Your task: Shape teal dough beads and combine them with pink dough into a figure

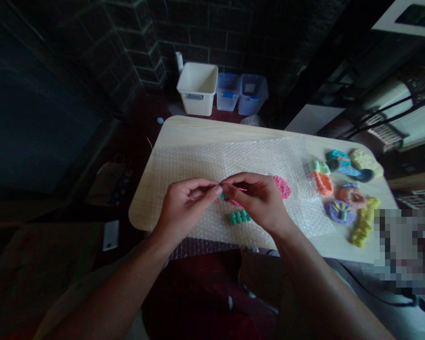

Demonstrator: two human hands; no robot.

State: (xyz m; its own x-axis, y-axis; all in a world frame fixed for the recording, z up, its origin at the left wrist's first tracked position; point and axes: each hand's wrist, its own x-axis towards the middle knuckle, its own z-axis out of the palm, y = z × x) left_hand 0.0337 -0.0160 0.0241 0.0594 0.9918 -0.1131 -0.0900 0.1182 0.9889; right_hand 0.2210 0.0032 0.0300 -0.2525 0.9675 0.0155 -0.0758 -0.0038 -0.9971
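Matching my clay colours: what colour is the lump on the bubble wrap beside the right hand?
Pink; the clay lump shows best in the head view.

A pale wooden worktop (212, 126) is carrying a sheet of bubble wrap (191, 163) across its left and middle, with a pink clay piece (282, 187) and a green clay piece (240, 216) lying on it. Just beyond the wrap, on the right, a purple clay disc (340, 211), a yellow clay strip (364, 223) and an orange clay ring (350, 196) are sitting close together.

Bare left hand (186, 212), bare right hand (257, 200), loose grey left sleeve (92, 288)
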